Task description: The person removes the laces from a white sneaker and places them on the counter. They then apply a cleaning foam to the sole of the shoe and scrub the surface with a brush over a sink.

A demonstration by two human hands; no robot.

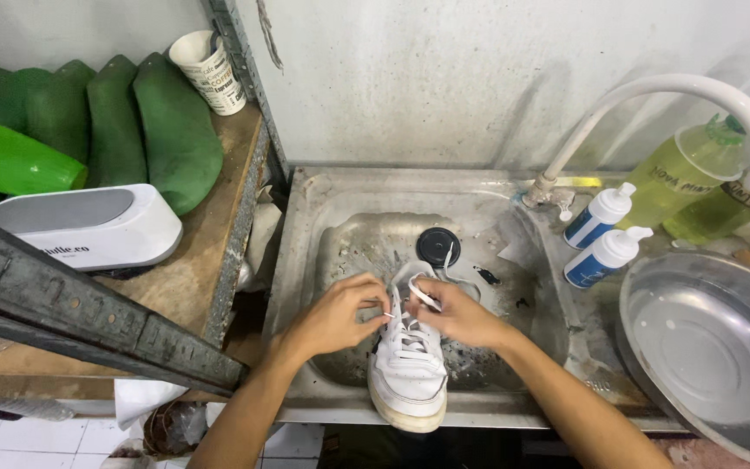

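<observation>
A white sneaker [408, 373] stands toe-forward on the front rim of the steel sink [305, 226]. The left hand [336, 317] and right hand [457, 314] both pinch its white laces [423, 297] near the tongue. Two pump bottles [605, 234] stand beside the faucet [696, 91].

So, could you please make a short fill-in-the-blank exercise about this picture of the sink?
1. Both hands, the left hand and the right hand, work on the laces of a white ____.
2. The shoe rests in a metal ____.
3. The drain plug behind the shoe is ____ in colour.
4. A large steel basin lies to the ____ of the sink.

Missing words: shoe; sink; black; right
</observation>
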